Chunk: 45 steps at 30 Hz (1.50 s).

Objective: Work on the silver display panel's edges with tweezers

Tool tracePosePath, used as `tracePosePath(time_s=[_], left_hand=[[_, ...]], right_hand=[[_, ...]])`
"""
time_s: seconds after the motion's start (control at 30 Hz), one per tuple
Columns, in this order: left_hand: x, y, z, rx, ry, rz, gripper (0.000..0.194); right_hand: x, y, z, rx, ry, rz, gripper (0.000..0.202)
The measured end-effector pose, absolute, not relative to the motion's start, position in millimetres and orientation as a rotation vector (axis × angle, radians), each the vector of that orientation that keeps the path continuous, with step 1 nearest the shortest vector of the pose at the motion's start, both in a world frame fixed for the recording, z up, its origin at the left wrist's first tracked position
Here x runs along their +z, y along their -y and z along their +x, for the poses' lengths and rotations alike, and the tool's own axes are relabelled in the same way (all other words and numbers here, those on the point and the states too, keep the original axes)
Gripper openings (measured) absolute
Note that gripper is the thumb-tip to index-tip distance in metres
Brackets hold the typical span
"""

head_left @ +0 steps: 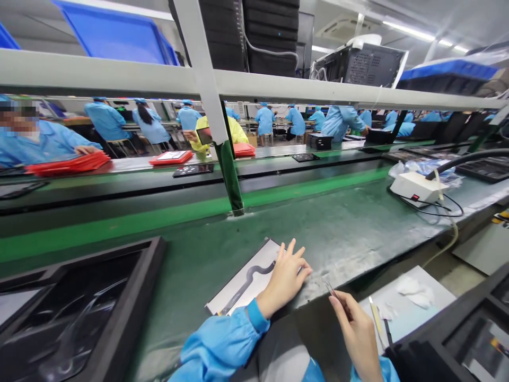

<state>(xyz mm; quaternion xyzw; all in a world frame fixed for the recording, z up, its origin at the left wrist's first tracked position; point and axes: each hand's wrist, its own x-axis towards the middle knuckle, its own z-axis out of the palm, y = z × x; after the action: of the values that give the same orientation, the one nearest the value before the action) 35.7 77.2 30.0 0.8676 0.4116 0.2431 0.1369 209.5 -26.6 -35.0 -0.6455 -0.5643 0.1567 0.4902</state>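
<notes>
A flat, pale rectangular panel (230,293) lies on the green bench, with a dark, wavy ribbon-like strip (251,275) across it. My left hand (285,278) is over the panel's right part with its fingers spread, covering that end of the strip; whether the fingertips press on the panel I cannot tell. Between the thumb and fingers of my right hand (355,324) is a pair of thin metal tweezers (329,288). Their tips point up and left, just off the bench's front edge and apart from the panel.
A black foam tray (149,276) stands at left, another tray (433,339) at lower right. By my right hand a board (427,278) bears white wipes and a yellow-handled tool (376,318). A white box (415,188) with cables sits farther right. A green post (229,180) rises ahead; co-workers sit beyond.
</notes>
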Motion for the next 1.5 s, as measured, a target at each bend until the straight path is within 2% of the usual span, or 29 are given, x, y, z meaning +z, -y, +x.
tracePosePath(time_s=[0.27,0.4,0.57,0.7,0.73,0.83,0.87,1.17,1.5], left_hand=[[40.6,-82.6,47.5,0.639,-1.024,2.661,0.009],[52.5,-67.7,5.3,0.613,-1.017,2.668,0.035],[45.2,-10.2,-77.2,0.697,-1.158,2.616,0.04],[13.5,40.2,-106.8,0.798,-1.087,2.74,0.076],[5.2,48.6,-106.9,0.812,-1.112,2.775,0.075],[-13.4,61.3,-99.0,0.89,-1.221,2.853,0.043],[-17.1,62.3,-95.6,0.933,-1.246,2.866,0.04],[-22.6,60.6,-80.9,1.126,-1.302,2.866,0.037],[-26.8,61.8,-77.9,1.158,-1.318,2.807,0.038]], right_hand=[[-39.5,43.0,217.7,0.527,1.201,-1.621,0.045],[-36.8,51.4,205.2,0.568,1.205,-1.581,0.044],[-35.2,65.6,174.7,0.739,1.476,-1.448,0.03],[-31.7,74.9,148.4,0.734,1.721,-1.307,0.023],[-31.0,76.5,143.1,0.717,1.777,-1.27,0.022],[-30.2,80.5,131.2,0.654,1.881,-1.218,0.021],[-30.4,81.7,128.6,0.634,1.897,-1.218,0.021],[-30.5,86.1,125.5,0.521,1.888,-1.281,0.022],[-28.7,83.9,122.8,0.468,1.913,-1.262,0.017]])
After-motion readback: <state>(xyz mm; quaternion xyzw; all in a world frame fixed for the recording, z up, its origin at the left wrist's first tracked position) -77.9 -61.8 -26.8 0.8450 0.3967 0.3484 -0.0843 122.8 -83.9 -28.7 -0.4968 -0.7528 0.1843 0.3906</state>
